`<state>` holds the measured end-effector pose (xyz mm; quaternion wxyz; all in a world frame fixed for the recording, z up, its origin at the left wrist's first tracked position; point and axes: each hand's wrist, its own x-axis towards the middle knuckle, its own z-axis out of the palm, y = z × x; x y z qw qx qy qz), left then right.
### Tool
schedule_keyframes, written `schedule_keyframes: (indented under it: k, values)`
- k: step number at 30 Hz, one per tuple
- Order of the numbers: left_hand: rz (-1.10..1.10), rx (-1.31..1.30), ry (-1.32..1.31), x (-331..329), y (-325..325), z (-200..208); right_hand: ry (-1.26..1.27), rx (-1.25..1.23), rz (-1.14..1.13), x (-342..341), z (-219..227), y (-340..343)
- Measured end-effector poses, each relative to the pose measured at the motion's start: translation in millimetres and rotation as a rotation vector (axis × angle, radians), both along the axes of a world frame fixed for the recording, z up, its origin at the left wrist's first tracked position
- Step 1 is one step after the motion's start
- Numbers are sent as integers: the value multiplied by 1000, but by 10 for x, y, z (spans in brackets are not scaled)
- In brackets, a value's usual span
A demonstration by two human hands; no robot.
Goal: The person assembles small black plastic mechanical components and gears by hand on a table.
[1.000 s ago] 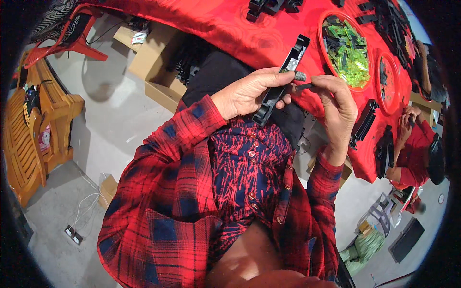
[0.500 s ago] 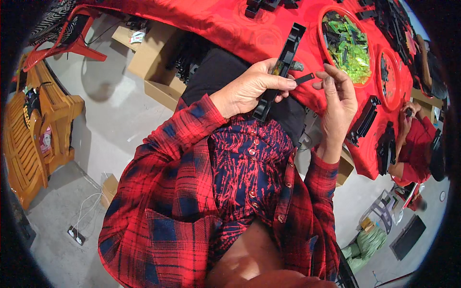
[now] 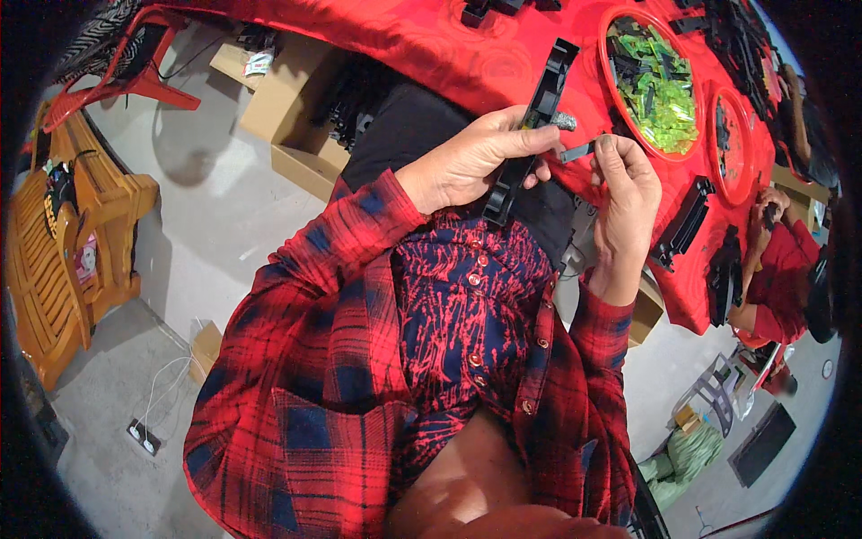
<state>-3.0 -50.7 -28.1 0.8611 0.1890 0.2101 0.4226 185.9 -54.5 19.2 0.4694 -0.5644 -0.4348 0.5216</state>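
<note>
My left hand [image 3: 485, 154] is wrapped round a long black plastic housing [image 3: 549, 83], held at a slant above my lap. A small grey, rough-looking piece [image 3: 564, 120] sticks out beside the housing near my left thumb; I cannot tell what it is. My right hand [image 3: 626, 184] pinches the end of a small dark flat strip [image 3: 577, 153] between thumb and fingers. The strip's other end points at the housing, close to my left fingers. Whether it touches them I cannot tell.
On the red-covered table [image 3: 431, 40], a red-rimmed basket [image 3: 603, 56] holds green and black pieces. A smaller red basket [image 3: 714, 171] and black housings [image 3: 687, 223] lie right of it. A cardboard box [image 3: 301, 169] stands left of my lap. Another person [image 3: 781, 269] works at far right.
My right hand has closed on the strip's end, which my left thumb was pressing before. The strip now sits away from the left thumb. The housing has barely shifted.
</note>
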Motion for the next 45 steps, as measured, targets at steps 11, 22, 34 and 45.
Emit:
schedule_keyframes:
  k: [11,22,34,45]
  values:
    - [-107,-22,-64,-8,42,-197,980,-382,194,212,-214,47]
    - [-69,-48,28,-33,7,-117,1340,-592,125,202,-214,-9]
    - [-104,-93,-20,-21,29,-77,137,175,-77,-135,68,-61]
    - [-103,-140,-109,17,28,-209,-661,497,78,-395,123,1]
